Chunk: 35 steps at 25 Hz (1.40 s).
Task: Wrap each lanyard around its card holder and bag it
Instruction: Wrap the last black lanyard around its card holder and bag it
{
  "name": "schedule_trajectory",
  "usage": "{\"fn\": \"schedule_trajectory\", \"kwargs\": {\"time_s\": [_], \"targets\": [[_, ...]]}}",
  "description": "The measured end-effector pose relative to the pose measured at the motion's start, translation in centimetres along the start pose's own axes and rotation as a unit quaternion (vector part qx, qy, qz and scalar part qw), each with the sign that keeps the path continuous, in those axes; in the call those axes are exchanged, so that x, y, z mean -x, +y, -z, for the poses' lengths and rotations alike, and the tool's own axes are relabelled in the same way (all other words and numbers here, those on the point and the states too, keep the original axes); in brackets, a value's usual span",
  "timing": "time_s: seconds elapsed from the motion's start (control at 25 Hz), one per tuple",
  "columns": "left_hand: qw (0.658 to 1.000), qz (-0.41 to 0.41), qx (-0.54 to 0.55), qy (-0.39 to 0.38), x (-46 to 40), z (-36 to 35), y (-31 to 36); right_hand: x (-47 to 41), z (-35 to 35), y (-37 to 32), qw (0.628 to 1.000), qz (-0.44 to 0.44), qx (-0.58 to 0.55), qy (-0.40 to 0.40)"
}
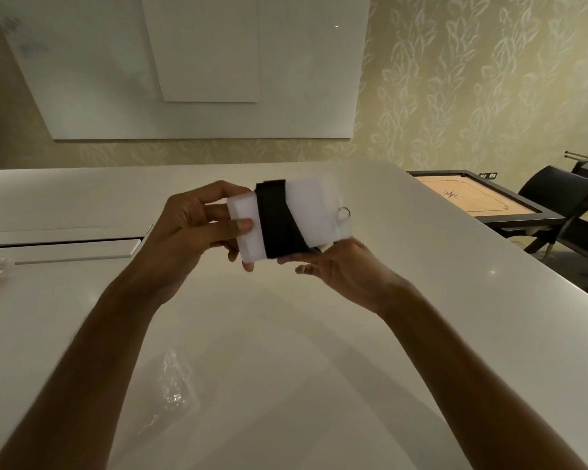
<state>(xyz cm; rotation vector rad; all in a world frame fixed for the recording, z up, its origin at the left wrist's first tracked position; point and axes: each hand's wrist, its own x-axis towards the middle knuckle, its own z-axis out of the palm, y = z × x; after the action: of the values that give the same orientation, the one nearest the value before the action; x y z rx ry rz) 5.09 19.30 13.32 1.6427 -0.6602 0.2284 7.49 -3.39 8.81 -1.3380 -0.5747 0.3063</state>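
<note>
A long white table (421, 266) with a glossy top and a rounded far corner fills the foreground, catching soft reflections of warm, dim light. Behind it the wall (489, 79) carries pale beige wallpaper printed with a leaf pattern. A large glossy white board (302, 62) hangs on that wall, with small bright glints near its upper edge. To the right, beyond the table, stands a carrom board (472, 198) with a dark frame, and beside it a black chair (556, 195).
</note>
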Motion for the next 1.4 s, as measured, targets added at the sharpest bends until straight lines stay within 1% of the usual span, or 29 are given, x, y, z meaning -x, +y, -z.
{"fn": "schedule_trajectory", "kwargs": {"time_s": [0.08, 0.12, 0.24, 0.36, 0.48, 0.56, 0.68, 0.8, 0.92, 1.0, 1.12, 1.2, 1.28, 1.32, 1.4], "targets": [[0.998, 0.008, -0.016, 0.059, -0.1, 0.2, -0.4, -0.2, -0.8, 0.1, 0.999, 0.002, 0.024, -0.031], [0.996, 0.010, -0.027, 0.085, -0.2, 0.2, -0.5, -0.2, -1.3, 0.0, 0.999, 0.007, 0.045, -0.027], [0.988, 0.010, -0.072, 0.136, -0.4, 0.3, -0.9, -0.3, -2.4, 0.2, 0.992, 0.023, 0.115, 0.043], [0.978, 0.013, -0.115, 0.173, -0.5, 0.3, -1.4, -0.4, -2.7, 0.2, 0.981, 0.016, 0.171, 0.092], [0.964, 0.018, -0.169, 0.204, -0.5, -0.2, -2.1, -0.3, -2.5, 0.1, 0.953, 0.021, 0.264, 0.145], [0.954, 0.020, -0.199, 0.225, -0.6, -0.5, -2.3, -0.3, -2.5, 0.1, 0.939, 0.029, 0.302, 0.164], [0.954, 0.023, -0.173, 0.244, -0.6, -0.6, -2.3, -0.2, -2.4, -0.2, 0.937, 0.030, 0.301, 0.176], [0.959, 0.057, -0.111, 0.255, -0.6, -0.4, -2.5, 0.3, -2.3, -1.2, 0.950, 0.044, 0.276, 0.140], [0.963, 0.113, -0.059, 0.236, -0.6, -0.3, -2.9, 0.5, -2.7, -1.7, 0.962, 0.089, 0.242, 0.092], [0.969, 0.131, -0.041, 0.205, -0.6, -0.4, -2.9, 0.7, -2.8, -1.7, 0.969, 0.097, 0.216, 0.069], [0.986, 0.115, -0.012, 0.117, -0.4, -0.4, -2.9, 0.8, -2.7, -1.8, 0.972, 0.095, 0.214, 0.030], [0.995, 0.090, -0.001, 0.041, -0.3, -0.2, -2.8, 0.7, -2.7, -1.8, 0.970, 0.109, 0.213, 0.042], [0.998, 0.061, -0.013, -0.015, -0.2, -0.2, -2.9, 0.7, -3.0, -1.6, 0.966, 0.124, 0.214, 0.077], [0.998, 0.052, -0.030, -0.022, -0.2, -0.5, -3.0, 0.7, -3.2, -1.6, 0.960, 0.132, 0.227, 0.098], [0.997, 0.051, -0.057, -0.008, -0.1, -1.1, -2.8, 0.7, -3.4, -1.5, 0.941, 0.150, 0.268, 0.145]]}}
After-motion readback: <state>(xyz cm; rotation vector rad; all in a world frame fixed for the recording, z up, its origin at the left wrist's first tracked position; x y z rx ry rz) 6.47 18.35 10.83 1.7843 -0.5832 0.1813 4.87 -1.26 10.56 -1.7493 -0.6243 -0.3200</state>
